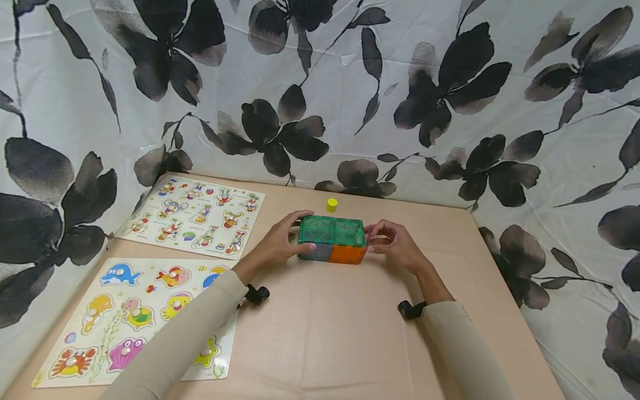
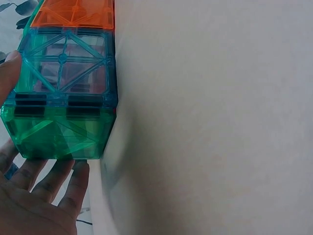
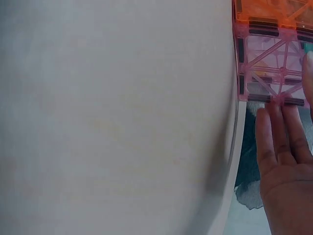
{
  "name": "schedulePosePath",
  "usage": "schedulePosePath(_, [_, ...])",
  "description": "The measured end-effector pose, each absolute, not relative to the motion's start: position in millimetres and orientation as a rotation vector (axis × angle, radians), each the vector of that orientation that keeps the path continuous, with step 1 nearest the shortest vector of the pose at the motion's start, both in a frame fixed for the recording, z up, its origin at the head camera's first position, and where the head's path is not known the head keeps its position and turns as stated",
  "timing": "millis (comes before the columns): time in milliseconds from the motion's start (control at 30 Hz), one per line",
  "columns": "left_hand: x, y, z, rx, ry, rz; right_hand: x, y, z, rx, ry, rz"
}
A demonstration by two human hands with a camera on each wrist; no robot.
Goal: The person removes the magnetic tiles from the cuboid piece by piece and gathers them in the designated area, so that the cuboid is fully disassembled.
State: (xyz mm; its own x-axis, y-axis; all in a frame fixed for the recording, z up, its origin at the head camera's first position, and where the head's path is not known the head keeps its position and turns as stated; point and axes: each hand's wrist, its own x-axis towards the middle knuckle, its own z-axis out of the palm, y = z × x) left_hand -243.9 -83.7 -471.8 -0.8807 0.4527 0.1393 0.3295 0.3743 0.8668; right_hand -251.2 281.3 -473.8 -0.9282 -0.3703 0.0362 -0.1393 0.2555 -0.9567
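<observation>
A box of see-through magnetic tiles (image 1: 332, 230) stands on the table, with a green top and a blue tile (image 2: 63, 63) beside an orange tile (image 1: 347, 254) along its near side. My left hand (image 1: 275, 241) holds the left end, thumb on the near side and fingertips against the green end tile (image 2: 58, 134). At the right end, my right hand (image 1: 395, 244) pinches a pink magnetic tile (image 3: 274, 68), which lines up with the orange one. Its fingertips sit at the pink tile's edge, with the thumb partly cut off in the right wrist view.
Behind the box stands a small yellow cylinder (image 1: 332, 205). Two picture boards lie on the left: a sea-animal board (image 1: 165, 339), partly under my left forearm, and a figure board (image 1: 185, 214) farther back. A flowered cloth (image 1: 350, 111) hangs beyond the table (image 1: 340, 333).
</observation>
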Motion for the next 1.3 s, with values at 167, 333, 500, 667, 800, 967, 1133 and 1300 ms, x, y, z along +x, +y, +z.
schedulePosePath(167, [-244.5, -84.6, -472.3, 0.715, 2.508, 1.532, -252.6, 283.0, -476.3, -0.500, 2.426, -1.706])
schedulePosePath(333, [-245.3, -85.3, -472.8, 0.711, 2.511, 1.534, -252.9, 290.3, -479.2, -0.511, 2.501, -1.673])
schedulePosePath(500, [-245.6, -85.5, -472.3, 0.715, 2.519, 1.530, -250.6, 301.0, -476.6, -0.461, 2.541, -1.647])
schedulePosePath(667, [-245.3, -84.9, -471.0, 0.711, 2.517, 1.523, -248.6, 311.2, -471.8, -0.319, 2.579, -1.665])
schedulePosePath(800, [-245.1, -85.1, -470.9, 0.704, 2.512, 1.525, -249.0, 317.5, -468.0, -0.104, 2.555, -1.746])
schedulePosePath(967, [-246.2, -85.4, -473.2, 0.709, 2.499, 1.542, -255.7, 321.7, -464.3, 0.154, 2.494, -1.846])
schedulePosePath(1133, [-246.5, -84.3, -473.9, 0.714, 2.500, 1.538, -272.0, 321.0, -466.2, 0.313, 2.363, -1.973])
schedulePosePath(1300, [-244.8, -83.2, -471.5, 0.714, 2.503, 1.528, -286.8, 315.6, -463.8, 0.373, 2.281, -2.012])
